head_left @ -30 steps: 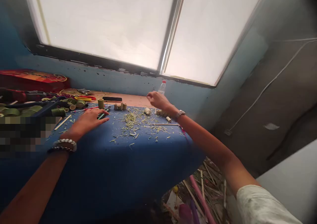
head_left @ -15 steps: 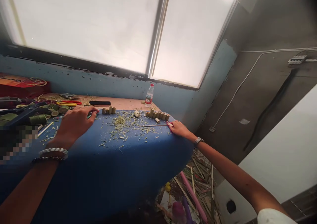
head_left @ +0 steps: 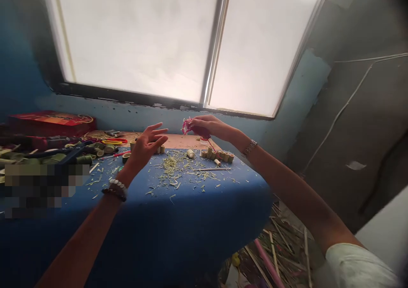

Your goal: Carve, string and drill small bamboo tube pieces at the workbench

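Note:
My left hand is raised over the blue-covered table, its fingers spread and nothing in them. A small teal object lies beside its wrist. Up near the window wall, my right hand is closed around a tangle of pink cord, and one strand dangles below. Beneath that hand stands a row of short bamboo tubes. A single bamboo piece and a thin stick lie close by, among a heap of green shavings.
A plastic bottle is mostly hidden behind my right hand. On the left are a red box, red-and-yellow-handled pliers and green bamboo lengths. Bamboo strips litter the floor to the right.
My right hand has lifted the pink cord from the table's right end and moved up and left. My left hand has let go of the small teal object and opened. The view has shifted left.

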`<state>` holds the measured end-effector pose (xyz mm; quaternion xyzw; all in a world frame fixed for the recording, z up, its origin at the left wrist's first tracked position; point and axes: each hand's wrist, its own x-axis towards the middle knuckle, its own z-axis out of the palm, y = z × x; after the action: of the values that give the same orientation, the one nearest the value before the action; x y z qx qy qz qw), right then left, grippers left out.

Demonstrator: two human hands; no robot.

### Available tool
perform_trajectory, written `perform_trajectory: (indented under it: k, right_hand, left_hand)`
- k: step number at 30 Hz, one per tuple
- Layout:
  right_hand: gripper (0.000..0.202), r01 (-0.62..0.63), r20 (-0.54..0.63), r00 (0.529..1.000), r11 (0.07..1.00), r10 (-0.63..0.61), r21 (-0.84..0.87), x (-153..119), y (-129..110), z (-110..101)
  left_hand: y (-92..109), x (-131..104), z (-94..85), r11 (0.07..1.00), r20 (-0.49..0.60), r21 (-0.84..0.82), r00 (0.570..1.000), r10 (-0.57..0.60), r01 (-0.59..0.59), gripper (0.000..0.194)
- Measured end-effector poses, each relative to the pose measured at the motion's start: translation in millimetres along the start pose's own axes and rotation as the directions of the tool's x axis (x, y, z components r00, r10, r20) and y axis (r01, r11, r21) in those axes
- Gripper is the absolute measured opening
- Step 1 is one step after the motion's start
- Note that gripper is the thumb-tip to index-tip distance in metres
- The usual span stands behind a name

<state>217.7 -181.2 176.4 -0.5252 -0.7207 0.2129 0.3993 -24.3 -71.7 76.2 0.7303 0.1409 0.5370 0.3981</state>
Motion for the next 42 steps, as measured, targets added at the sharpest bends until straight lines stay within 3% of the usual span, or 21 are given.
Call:
perform_trajectory:
  k: [2,5,7,10,12,14,17,19,23,26,28,32,34,36,39,41,42]
  right_hand:
    - [0.046,0.089,0.086,0.992,0.996,-0.089,0.007,23,-9,27]
    - [0.048,0.146,0.127,0.981,0.989,-0.149,0.032,49,-1,66]
    - [0.045,0.139,0.045,0.989,0.987,-0.142,0.076,61,16,90]
    - [0.044,0.137,-0.202,0.975,0.969,-0.095,0.207,70,49,121]
    - [0.049,0.145,-0.314,0.949,0.932,-0.036,0.331,72,71,137]
    - [0.054,0.113,-0.352,0.934,0.882,0.064,0.458,71,89,147]
    - [0.054,0.064,-0.353,0.916,0.8,0.191,0.597,66,105,150]
    - [0.049,0.056,-0.342,0.907,0.736,0.245,0.675,63,109,146]
    - [0.04,0.046,-0.289,0.902,0.595,0.321,0.802,59,110,136]
    - [0.033,0.056,-0.268,0.909,0.543,0.319,0.838,57,112,132]
    - [0.028,0.104,-0.317,0.889,0.528,0.331,0.843,55,114,130]
    - [0.02,0.253,-0.496,0.761,0.513,0.418,0.82,54,118,124]
    - [0.02,0.274,-0.524,0.731,0.515,0.437,0.812,53,120,121]
    - [0.025,0.255,-0.497,0.766,0.516,0.408,0.818,53,120,120]
    - [0.035,0.203,-0.427,0.847,0.549,0.316,0.811,52,121,122]
    - [0.04,0.184,-0.399,0.882,0.596,0.252,0.782,53,122,126]
    - [0.043,0.178,-0.392,0.892,0.623,0.225,0.762,54,123,128]
  left_hand:
    - [-1,16,0.8,0.996,0.024,-0.077,0.999,-0.032,0.034,0.073]
    - [-8,28,-7.7,0.996,0.053,-0.022,0.995,-0.09,0.091,0.059]
    - [-15,27,-16.7,0.994,0.016,0.0,0.994,-0.105,0.105,0.054]
    - [-33,14,-28.0,0.981,-0.049,-0.063,0.981,-0.188,0.185,0.05]
    - [-48,5,-32.2,0.957,-0.124,-0.124,0.953,-0.277,0.262,0.043]
    - [-61,0,-34.6,0.921,-0.208,-0.246,0.912,-0.355,0.303,0.034]
    - [-70,-1,-38.6,0.844,-0.259,-0.476,0.877,-0.404,0.248,0.021]
    - [-68,-1,-43.1,0.754,-0.225,-0.619,0.871,-0.437,0.219,0.018]
    - [-60,-5,-53.7,0.642,-0.131,-0.74,0.893,-0.431,0.201,0.028]
    - [-57,-9,-58.4,0.638,-0.17,-0.758,0.903,-0.395,0.137,0.032]
    - [-59,-11,-60.6,0.654,-0.241,-0.752,0.889,-0.39,0.083,0.032]
    - [-61,-14,-66.4,0.718,-0.4,-0.696,0.842,-0.361,-0.023,0.037]
    - [-60,-16,-68.0,0.719,-0.404,-0.692,0.859,-0.315,-0.062,0.041]
    - [-58,-16,-65.9,0.714,-0.323,-0.7,0.906,-0.273,-0.034,0.045]
    - [-58,-15,-53.9,0.823,-0.142,-0.544,0.948,-0.285,0.166,0.06]
    - [-61,-15,-43.0,0.944,-0.112,-0.188,0.949,-0.294,0.27,0.062]
    - [-62,-15,-37.9,0.959,-0.141,0.046,0.952,-0.272,0.281,0.06]
